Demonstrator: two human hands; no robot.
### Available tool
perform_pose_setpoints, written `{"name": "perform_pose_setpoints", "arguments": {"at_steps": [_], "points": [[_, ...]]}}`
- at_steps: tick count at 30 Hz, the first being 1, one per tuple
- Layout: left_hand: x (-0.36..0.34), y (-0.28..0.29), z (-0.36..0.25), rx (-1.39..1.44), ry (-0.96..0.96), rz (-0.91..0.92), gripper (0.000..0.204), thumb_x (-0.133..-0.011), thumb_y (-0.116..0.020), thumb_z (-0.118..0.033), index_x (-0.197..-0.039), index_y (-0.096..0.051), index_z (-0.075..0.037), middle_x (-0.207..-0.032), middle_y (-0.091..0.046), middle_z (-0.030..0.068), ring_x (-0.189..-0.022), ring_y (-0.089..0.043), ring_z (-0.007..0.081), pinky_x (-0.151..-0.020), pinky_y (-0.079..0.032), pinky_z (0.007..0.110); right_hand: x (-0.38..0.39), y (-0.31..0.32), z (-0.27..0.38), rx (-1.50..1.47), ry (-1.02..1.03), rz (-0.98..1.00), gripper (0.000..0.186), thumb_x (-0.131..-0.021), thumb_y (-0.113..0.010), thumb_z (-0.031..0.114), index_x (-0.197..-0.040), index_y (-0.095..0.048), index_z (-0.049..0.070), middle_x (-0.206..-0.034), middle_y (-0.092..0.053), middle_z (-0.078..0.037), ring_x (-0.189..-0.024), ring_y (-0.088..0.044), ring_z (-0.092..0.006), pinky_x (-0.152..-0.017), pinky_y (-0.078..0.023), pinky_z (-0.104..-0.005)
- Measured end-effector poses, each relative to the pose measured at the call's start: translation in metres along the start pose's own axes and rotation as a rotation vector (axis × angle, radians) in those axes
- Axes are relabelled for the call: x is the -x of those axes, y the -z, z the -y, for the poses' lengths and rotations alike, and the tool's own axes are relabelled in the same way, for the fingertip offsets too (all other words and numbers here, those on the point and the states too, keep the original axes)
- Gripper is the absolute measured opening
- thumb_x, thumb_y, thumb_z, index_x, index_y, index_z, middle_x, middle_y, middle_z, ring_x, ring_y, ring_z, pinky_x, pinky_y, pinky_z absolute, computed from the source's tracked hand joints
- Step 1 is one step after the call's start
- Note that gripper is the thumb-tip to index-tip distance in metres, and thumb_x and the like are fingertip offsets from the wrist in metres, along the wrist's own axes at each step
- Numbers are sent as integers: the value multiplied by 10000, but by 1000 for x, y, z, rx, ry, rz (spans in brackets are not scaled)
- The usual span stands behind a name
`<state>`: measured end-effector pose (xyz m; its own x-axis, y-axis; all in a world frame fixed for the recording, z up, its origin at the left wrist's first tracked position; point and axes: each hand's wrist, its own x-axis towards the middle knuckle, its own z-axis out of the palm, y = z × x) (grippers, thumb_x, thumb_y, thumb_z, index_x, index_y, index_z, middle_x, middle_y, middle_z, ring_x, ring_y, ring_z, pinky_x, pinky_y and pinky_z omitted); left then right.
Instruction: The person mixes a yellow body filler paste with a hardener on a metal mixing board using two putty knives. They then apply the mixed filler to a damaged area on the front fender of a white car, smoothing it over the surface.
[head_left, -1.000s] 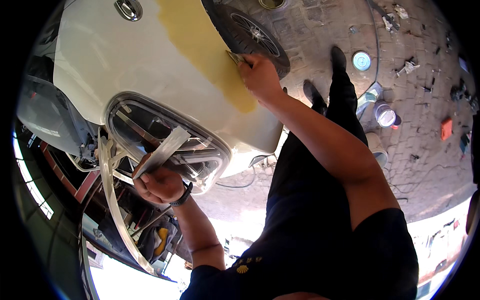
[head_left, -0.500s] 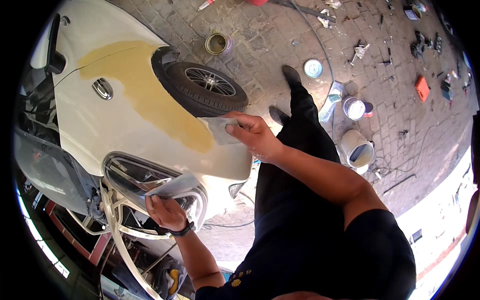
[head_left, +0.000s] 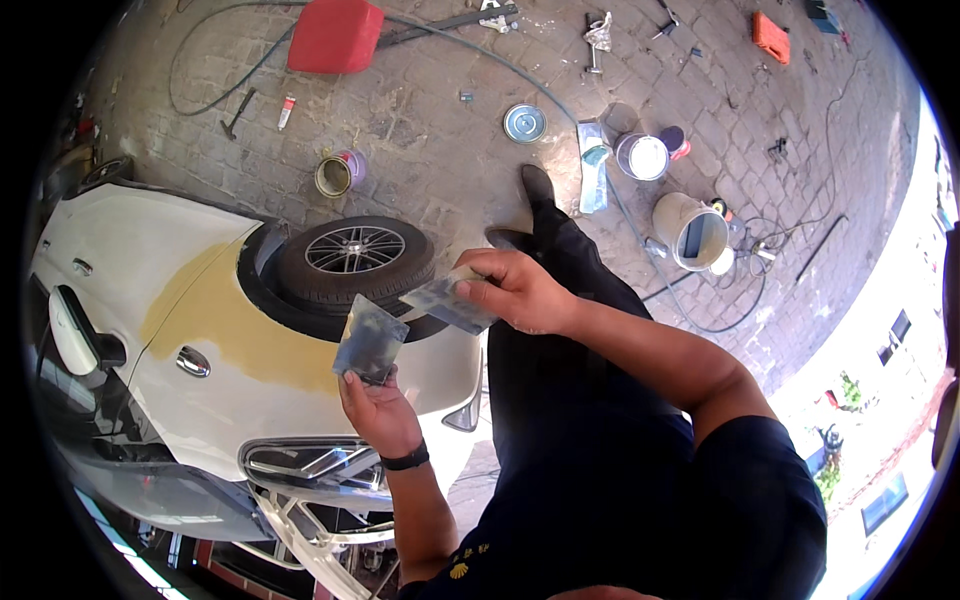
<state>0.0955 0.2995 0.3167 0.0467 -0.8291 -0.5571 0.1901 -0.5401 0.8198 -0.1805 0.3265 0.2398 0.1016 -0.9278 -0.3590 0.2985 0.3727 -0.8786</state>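
My left hand [head_left: 382, 415] grips a square, flat putty spreader [head_left: 367, 342] by its lower edge, its grey face turned up and smeared. In my right hand [head_left: 522, 292] is a second grey putty spreader [head_left: 447, 300], pinched between thumb and fingers, its end close to the first one. Both are held above the front of a white car [head_left: 190, 425]. Yellowish body filler [head_left: 225, 325] covers a broad patch of its fender above the wheel arch. The wheel [head_left: 355, 255] lies just beyond my hands.
On the paved ground stand an open filler can [head_left: 338, 175], a round lid [head_left: 525, 123], a white-topped can [head_left: 642, 157] and a bucket [head_left: 690, 230]. A red seat-like object [head_left: 335, 35] is at the far left. A hose [head_left: 500, 65] snakes across the paving.
My hands have come together, bringing the two spreaders nearly edge to edge. The right spreader has left the filler patch. My view has shifted, showing more ground and the red object.
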Motion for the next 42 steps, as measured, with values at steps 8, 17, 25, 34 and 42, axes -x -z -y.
{"name": "perform_pose_setpoints", "arguments": {"at_steps": [8, 17, 25, 34, 42], "points": [[-31, -91, 132, -10, 159, 333, 312, -1124, -503, -183, -1375, -573, -12, -1434, -605, 158, -1324, -577, 275, -1162, -414, 470, -11, 20, -67, -1082, -204, -831, 275, -1051, -635, 119, -1295, -650, -7, -1129, -724, -45, -978, -662, -107, -871, -553, -308], [-87, -144, 255, -253, 478, 699, 434, -1103, -549, -230, -1439, -534, 43, -1431, -602, 137, -1340, -561, 236, -1155, -412, 420, 4, 99, -185, -1273, -225, -1017, 296, -1082, -595, 174, -1322, -626, 3, -1179, -709, -61, -1016, -663, -142, -928, -528, -327], [-144, -118, 331, -521, 557, 512, 550, -1103, -483, -290, -1542, -450, 40, -1456, -590, 222, -1310, -599, 302, -1132, -436, 426, 49, 322, -445, -511, -461, -1454, 315, -918, -551, 57, -1201, -677, 0, -993, -683, -59, -857, -598, -145, -785, -493, -313], [-194, -88, 388, -538, 645, 339, 501, -1096, -494, -285, -1471, -511, 47, -1354, -643, 179, -1216, -628, 265, -1088, -463, 391, 60, 477, -535, 440, -773, -1610, 467, -862, -650, 270, -1233, -709, -7, -1065, -730, -182, -955, -677, -351, -866, -534, -487], [-227, -128, 424, -454, 626, 377, 523, -1100, -481, -316, -1488, -499, 34, -1376, -639, 182, -1244, -607, 267, -1115, -451, 407, 16, 353, -612, 419, -1103, -905, 522, -887, -722, 424, -1270, -668, 74, -1227, -731, -216, -1192, -681, -388, -1027, -531, -487]]}}
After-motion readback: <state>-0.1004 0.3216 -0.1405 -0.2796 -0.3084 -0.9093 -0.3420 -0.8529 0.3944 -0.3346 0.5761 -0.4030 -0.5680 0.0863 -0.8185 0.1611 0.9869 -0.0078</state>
